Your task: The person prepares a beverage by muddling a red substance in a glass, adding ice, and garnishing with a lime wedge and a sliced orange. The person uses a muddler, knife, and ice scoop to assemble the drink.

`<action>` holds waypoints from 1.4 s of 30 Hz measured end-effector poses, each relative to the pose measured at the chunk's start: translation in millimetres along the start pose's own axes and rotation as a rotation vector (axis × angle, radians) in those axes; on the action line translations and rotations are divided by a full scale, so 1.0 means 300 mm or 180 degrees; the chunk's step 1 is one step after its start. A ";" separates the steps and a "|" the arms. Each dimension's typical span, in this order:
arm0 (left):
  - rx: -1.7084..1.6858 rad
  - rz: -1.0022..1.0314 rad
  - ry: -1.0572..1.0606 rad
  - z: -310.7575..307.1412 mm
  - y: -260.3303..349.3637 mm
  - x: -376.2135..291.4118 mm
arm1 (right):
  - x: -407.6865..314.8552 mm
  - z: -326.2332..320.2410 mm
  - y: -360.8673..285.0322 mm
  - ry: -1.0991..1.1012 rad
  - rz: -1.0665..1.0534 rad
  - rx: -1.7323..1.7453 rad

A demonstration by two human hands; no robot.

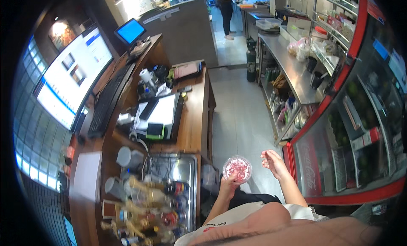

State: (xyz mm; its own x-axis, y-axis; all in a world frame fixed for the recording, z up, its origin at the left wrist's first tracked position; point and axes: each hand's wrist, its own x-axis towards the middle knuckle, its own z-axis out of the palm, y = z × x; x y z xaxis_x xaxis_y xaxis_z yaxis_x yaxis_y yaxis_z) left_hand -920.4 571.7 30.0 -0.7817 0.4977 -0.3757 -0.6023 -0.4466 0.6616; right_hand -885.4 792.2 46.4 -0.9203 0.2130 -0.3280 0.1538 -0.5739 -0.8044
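In my left hand [228, 185] is a round clear plastic tub [239, 167] with red and white contents, held out over the aisle. My thumb lies across its top; whether a lid covers it is hard to tell. Apart from the tub, to its right, my right hand [273, 163] is raised with bent fingers and nothing in it. That hand is nearest to the red-framed glass-door fridge [318, 169].
Left of me, a metal tray [190, 163] holds several bottles [171, 219] beside a wooden desk [190, 131]. A monitor [76, 77] stands beyond. A steel worktable [295, 77] and gas cylinder [251, 61] line the aisle's right. Far ahead stands a person [226, 14].
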 end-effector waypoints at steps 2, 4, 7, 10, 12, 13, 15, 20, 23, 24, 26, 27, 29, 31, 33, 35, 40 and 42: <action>0.0056 0.0024 -0.0215 0.031 0.091 0.178 | 0.150 0.010 -0.110 0.0194 -0.0373 -0.0276; 0.0035 -0.0168 -0.0294 0.068 0.137 0.350 | 0.265 -0.035 -0.219 0.0589 -0.0800 -0.0408; 0.0264 -0.0442 -0.0557 0.125 0.162 0.600 | 0.392 -0.209 -0.435 0.1852 -0.2062 -0.0882; 0.0315 -0.0886 -0.0843 0.189 0.158 0.837 | 0.482 -0.415 -0.686 0.3067 -0.3056 -0.1028; 0.0377 -0.1192 -0.1018 0.264 0.153 1.010 | 0.536 -0.525 -0.844 0.4285 -0.3479 -0.1852; 0.0465 -0.1389 -0.1055 0.310 0.155 1.086 | 0.557 -0.568 -0.915 0.4777 -0.3685 -0.2225; 0.0488 -0.1589 -0.1319 0.434 0.157 1.247 | 0.596 -0.639 -1.063 0.5585 -0.3721 -0.2966; 0.0749 -0.1922 -0.1815 0.687 0.214 1.580 | 0.659 -0.648 -1.199 0.5236 -0.4178 -0.1312; 0.0803 -0.2201 -0.2152 0.790 0.243 1.733 | 0.648 -0.593 -1.199 0.5167 -0.4109 -0.1024; 0.0858 -0.2338 -0.2250 0.814 0.256 1.772 | 0.648 -0.571 -1.193 0.5302 -0.4113 -0.1289; 0.1088 -0.2632 -0.2524 0.880 0.292 1.874 | 0.669 -0.529 -1.181 0.5713 -0.4059 -0.1311; 0.1229 -0.2752 -0.2698 0.930 0.311 1.933 | 0.690 -0.512 -1.177 0.5898 -0.4129 -0.1287; 0.1460 -0.2947 -0.3107 1.030 0.317 2.010 | 0.728 -0.452 -1.127 0.6221 -0.4130 -0.0907; 0.1746 -0.3375 -0.3450 1.141 0.311 2.077 | 0.726 -0.332 -1.017 0.6243 -0.4069 -0.0870; 0.2046 -0.3376 -0.4012 1.253 0.249 2.099 | 0.711 -0.238 -0.903 0.6543 -0.3970 -0.0710; 0.2131 -0.3330 -0.4647 1.365 0.164 2.051 | 0.693 -0.105 -0.764 0.6559 -0.4160 -0.0200; 0.2212 -0.4012 -0.5267 1.551 -0.037 1.713 | 0.613 0.214 -0.390 0.7965 -0.4109 0.0087; 0.2015 -0.4736 -0.5243 1.627 -0.096 1.553 | 0.556 0.309 -0.249 0.8315 -0.4725 -0.0139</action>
State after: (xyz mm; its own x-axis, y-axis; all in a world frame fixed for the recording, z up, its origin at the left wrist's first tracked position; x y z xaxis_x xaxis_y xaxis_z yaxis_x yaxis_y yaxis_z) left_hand -1188.3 1179.4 152.6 0.9493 0.2603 -0.1760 -0.0682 0.7175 0.6932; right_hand -1083.7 797.3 97.6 0.9346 -0.0754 0.3475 0.3483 0.3917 -0.8517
